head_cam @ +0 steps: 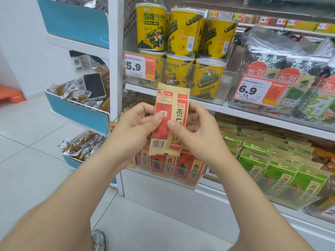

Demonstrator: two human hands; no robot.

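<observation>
- I am looking at a shop aisle: white shelves (204, 104) stacked with snacks run from the middle to the right, over a pale tiled floor (27, 142).
- The sunflower seed packet (172, 105) is upright in the air in front of the shelves, just above the clear tray (183, 184) on the lower shelf.
- My left hand (134, 127) pinches the packet's left side, with the thumb on the front and the fingers behind.
- My right hand (199, 131) pinches the right side in the same way. Both hands are clamped on the one packet, thumbs nearly meeting.
- Risk: the packet is thin and slick, and both thumbs sit near its middle. I judge that a loose pinch could let it slide down and drop into the tray or to the floor.
- Risk: the red packets (190, 169) stand tightly upright in the tray. Pushing this one in at an angle could crumple it or tip its neighbours forward over the low front wall.
- Risk: my right forearm is near the green packets (282, 171), so a wide swing could knock that row.
- A clear bin (226, 84) above holds yellow seaweed-roll canisters (184, 31) in two layers, with a 5.9 price tag (139, 66) on its front.
- To its right, bagged seaweed packs (290, 75) sit behind a 6.9 price tag (257, 91).
- On the left, a blue-fronted bin (78, 111) holds small wrapped snacks (72, 91), and a phone (94, 86) lies on top of them.
</observation>
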